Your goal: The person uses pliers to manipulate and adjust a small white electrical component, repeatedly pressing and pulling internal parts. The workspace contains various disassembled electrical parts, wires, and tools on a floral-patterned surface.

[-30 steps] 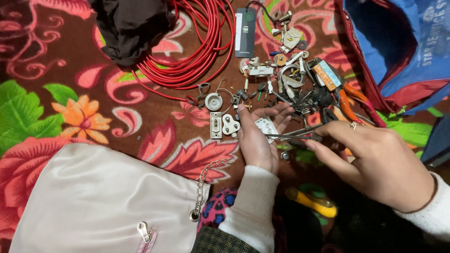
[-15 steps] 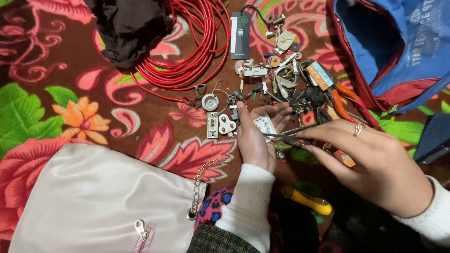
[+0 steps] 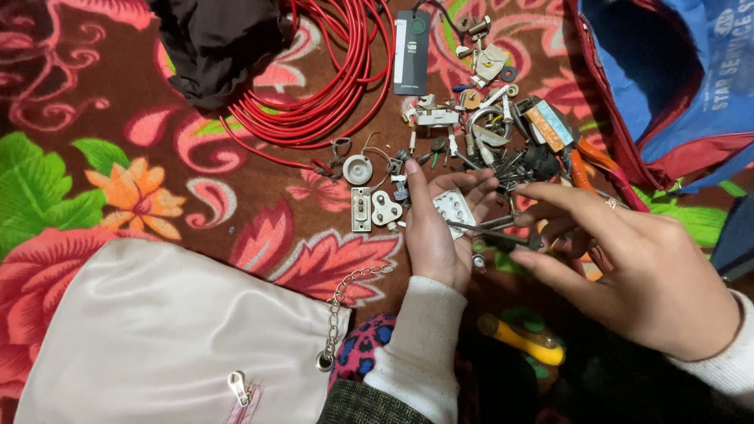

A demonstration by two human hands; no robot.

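My left hand [image 3: 440,228] lies palm-up, fingers spread, a white plate [image 3: 455,210] on it. My right hand [image 3: 628,275] seems pinched on a thin metal rod [image 3: 491,230]; the hardware pile [image 3: 503,141] crowds the far edge.

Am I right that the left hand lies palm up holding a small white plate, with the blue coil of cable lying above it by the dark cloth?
Not quite: the head view shows the coil of cable is red, not blue. The left hand does lie palm up with the small white plate, and the dark cloth adjoins the coil.

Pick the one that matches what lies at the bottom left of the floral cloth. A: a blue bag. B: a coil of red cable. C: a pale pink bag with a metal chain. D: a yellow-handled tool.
C: the pale pink bag fills the bottom left corner, its metal chain trailing toward the left hand.
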